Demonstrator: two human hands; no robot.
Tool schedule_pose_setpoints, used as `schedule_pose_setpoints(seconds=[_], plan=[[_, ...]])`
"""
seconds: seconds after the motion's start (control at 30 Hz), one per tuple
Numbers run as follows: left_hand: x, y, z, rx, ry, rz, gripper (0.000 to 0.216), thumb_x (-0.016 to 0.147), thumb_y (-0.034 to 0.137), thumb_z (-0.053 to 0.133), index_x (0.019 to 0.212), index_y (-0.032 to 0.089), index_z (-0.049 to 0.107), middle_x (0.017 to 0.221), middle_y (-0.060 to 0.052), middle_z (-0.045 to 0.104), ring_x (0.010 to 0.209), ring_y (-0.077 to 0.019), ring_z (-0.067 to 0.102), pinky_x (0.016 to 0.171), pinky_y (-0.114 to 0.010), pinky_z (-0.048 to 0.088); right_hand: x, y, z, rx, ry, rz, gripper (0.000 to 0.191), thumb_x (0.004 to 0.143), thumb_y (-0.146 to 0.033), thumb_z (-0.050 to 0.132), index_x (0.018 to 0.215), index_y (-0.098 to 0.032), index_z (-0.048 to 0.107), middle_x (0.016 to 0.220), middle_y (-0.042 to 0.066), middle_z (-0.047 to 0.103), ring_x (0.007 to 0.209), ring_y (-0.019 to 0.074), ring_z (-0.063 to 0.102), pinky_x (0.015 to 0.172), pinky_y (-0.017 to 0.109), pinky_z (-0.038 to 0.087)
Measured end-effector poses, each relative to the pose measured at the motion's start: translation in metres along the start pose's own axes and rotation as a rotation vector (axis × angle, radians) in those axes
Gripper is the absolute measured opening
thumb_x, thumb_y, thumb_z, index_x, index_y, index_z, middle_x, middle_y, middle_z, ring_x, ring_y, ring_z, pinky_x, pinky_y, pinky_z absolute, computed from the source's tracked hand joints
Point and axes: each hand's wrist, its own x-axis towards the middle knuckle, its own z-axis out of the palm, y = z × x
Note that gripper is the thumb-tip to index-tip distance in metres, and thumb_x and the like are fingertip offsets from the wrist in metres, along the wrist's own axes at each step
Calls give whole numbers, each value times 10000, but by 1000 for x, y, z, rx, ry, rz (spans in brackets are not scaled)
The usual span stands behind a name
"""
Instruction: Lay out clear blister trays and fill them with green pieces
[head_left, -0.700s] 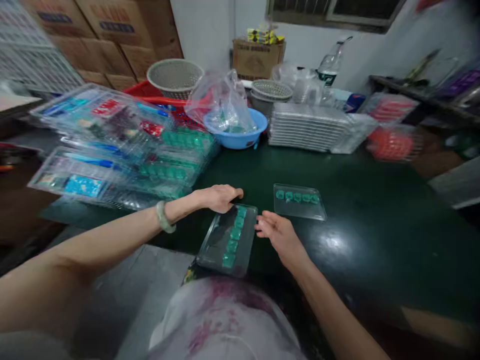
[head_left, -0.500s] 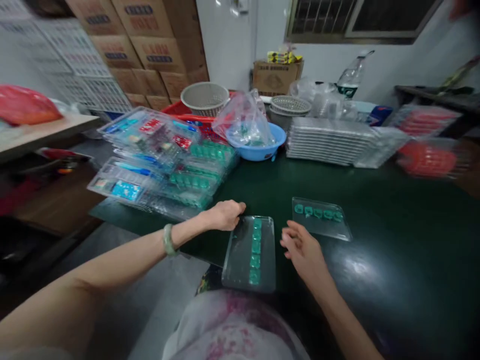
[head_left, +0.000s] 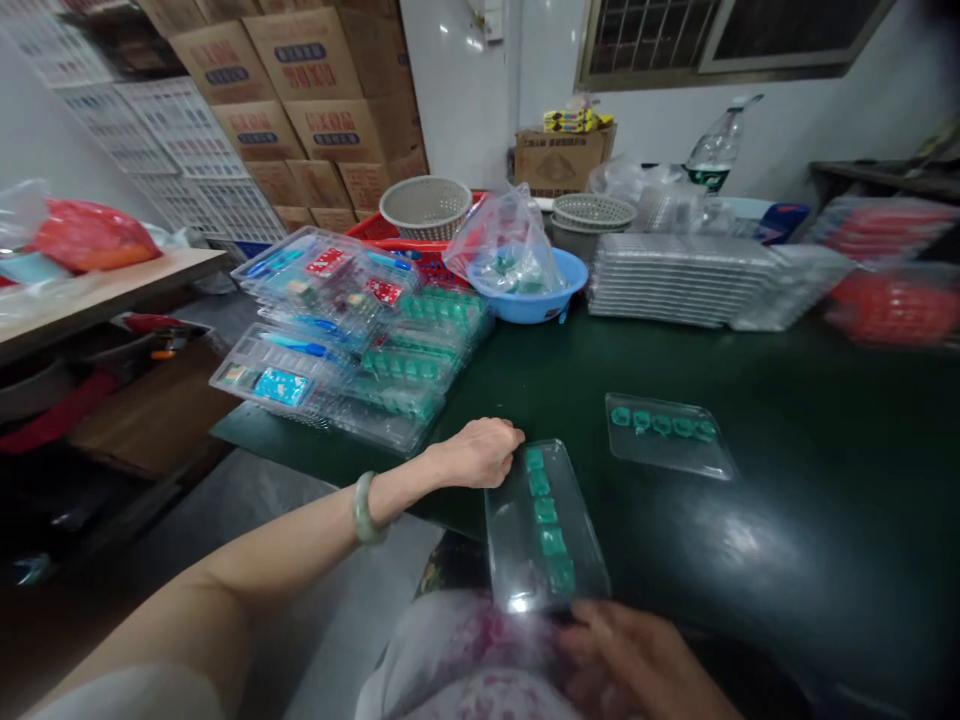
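Note:
A clear plastic tray (head_left: pixel 517 540) with a row of green pieces (head_left: pixel 546 515) lies at the near edge of the dark green table (head_left: pixel 787 520), hanging slightly over my lap. My left hand (head_left: pixel 480 452), with a green bangle on its wrist, is closed on the tray's far left corner. My right hand (head_left: pixel 637 660) sits low in view at the tray's near end, its curled fingers meeting that edge. A second clear tray (head_left: pixel 675 455) with a row of green pieces rests apart on the table to the right, with neither hand on it.
A leaning heap of filled blister packs (head_left: pixel 352 340) stands at the left. A blue bowl (head_left: pixel 547 300) holding a plastic bag and a stack of empty clear trays (head_left: pixel 675 280) sit at the back. Cardboard boxes (head_left: pixel 315 90), baskets and a water bottle (head_left: pixel 716 150) stand behind.
My right hand has dropped from beside the tray to its near end. The tray has turned and slid towards me. My left hand stays on its far corner.

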Motion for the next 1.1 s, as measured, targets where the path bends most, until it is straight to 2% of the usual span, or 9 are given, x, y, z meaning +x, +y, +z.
schedule_pose_setpoints(seconds=[0.1,0.17,0.27,0.4,0.53,0.63,0.87,0.97,1.1], plan=[[-4,-1,12,-46,26,-4,230,744,179,454,920,164,602,822,-77,657,742,-196,626,630,-256,442,5,-6,8,120,-84,33,508,669,-582,586,862,-112,604,632,87,648,485,152,578,414,239,413],[-9,-2,18,-74,51,-12,237,768,181,410,908,151,599,743,-70,648,649,-180,610,567,-250,420,9,-8,9,206,-80,-10,466,690,-559,575,824,-113,576,719,101,654,478,133,566,342,201,370],[-18,-1,23,-138,109,-33,234,772,177,387,828,146,612,644,-44,617,585,-158,574,538,-241,393,12,-8,6,277,-42,-95,377,718,-503,566,798,-136,536,807,90,644,479,122,563,295,183,348],[-31,7,26,-445,115,-145,174,755,213,440,729,149,599,554,2,554,491,-114,506,473,-214,371,12,-5,-3,276,-25,-192,272,787,-420,497,810,-150,510,690,33,613,419,85,502,284,156,305],[-32,21,24,-932,-58,-226,255,786,338,461,617,153,508,458,41,452,350,-66,368,326,-183,292,6,-11,-33,209,-56,-314,251,822,-405,446,790,-160,493,635,4,578,392,65,451,285,147,276],[-11,38,13,-1127,-40,-145,269,773,350,509,596,149,492,464,36,462,369,-65,398,313,-172,301,5,-32,-71,102,-34,-397,250,823,-403,442,802,-161,500,657,6,580,388,58,440,298,154,283],[92,87,-2,-989,128,-166,117,756,193,510,655,133,515,540,6,537,387,-49,450,334,-164,336,63,-98,-155,-545,603,-446,271,844,-258,325,732,-137,540,622,38,581,436,81,486,404,190,357],[118,91,11,-892,124,-201,153,747,206,509,620,122,522,512,-6,537,369,-55,448,329,-174,335,88,-110,-170,-686,706,-420,194,799,-174,396,775,-127,583,738,90,632,640,146,588,538,223,399],[123,82,16,-725,144,-209,162,710,262,559,733,105,590,583,-44,593,453,-112,527,420,-236,414,101,-109,-174,-859,784,-350,193,769,-152,446,827,-132,630,898,142,654,902,230,591,690,263,402]])
